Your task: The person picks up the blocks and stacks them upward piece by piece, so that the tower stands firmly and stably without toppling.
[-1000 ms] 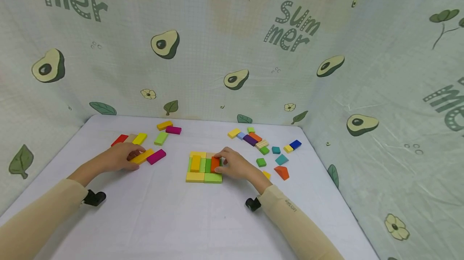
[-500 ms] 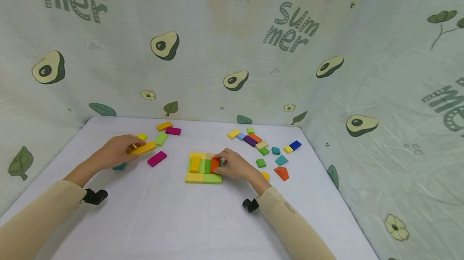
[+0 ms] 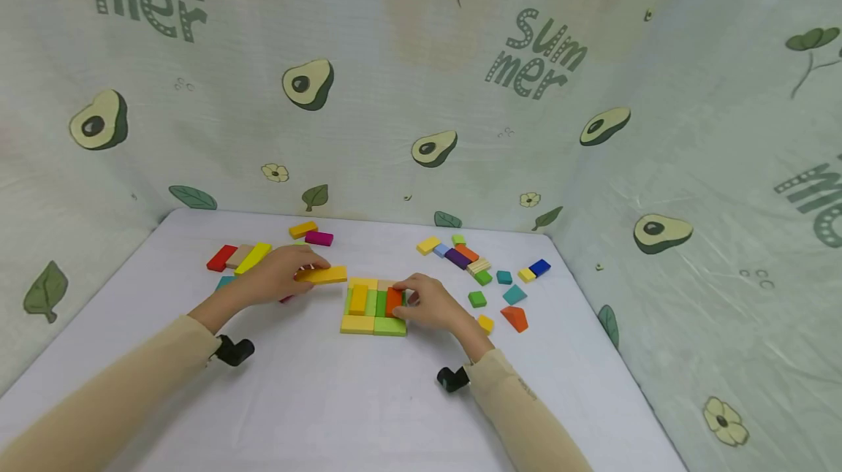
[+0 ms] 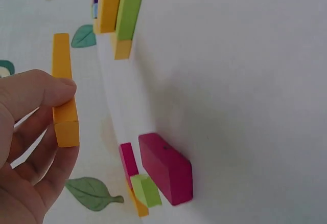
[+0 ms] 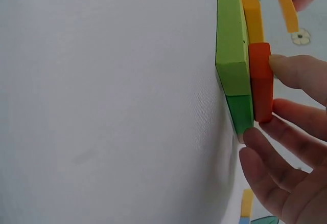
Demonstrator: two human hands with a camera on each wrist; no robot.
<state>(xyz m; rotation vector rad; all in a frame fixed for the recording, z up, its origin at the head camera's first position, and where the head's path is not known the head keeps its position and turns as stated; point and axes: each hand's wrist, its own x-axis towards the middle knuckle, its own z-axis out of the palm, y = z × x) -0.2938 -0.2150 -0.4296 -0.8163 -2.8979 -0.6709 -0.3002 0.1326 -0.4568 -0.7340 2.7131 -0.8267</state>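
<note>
My left hand (image 3: pixel 279 276) pinches a long yellow-orange wooden block (image 3: pixel 329 275) in the air, just left of a flat square layer of blocks. In the left wrist view, thumb and fingers hold this block (image 4: pixel 61 58) near one end. The square layer has light green (image 3: pixel 390 327), darker green, yellow and plain wood blocks set side by side. On top of it lie a yellow-orange block (image 3: pixel 358 299) at the left and a red-orange block (image 3: pixel 394 302) at the right. My right hand (image 3: pixel 429 304) grips the red-orange block (image 5: pixel 261 81) between thumb and fingers.
Red (image 3: pixel 222 258), plain wood and yellow (image 3: pixel 253 259) blocks lie at the left, partly behind my left arm. A magenta block (image 4: pixel 166 169) lies beneath my left hand. Several small coloured blocks, including a purple one (image 3: pixel 457 259) and an orange wedge (image 3: pixel 515 318), are scattered at the right.
My left hand has lifted the yellow-orange block off the table at the left and carried it right, up to the square layer. The right hand stays on the red-orange block.
</note>
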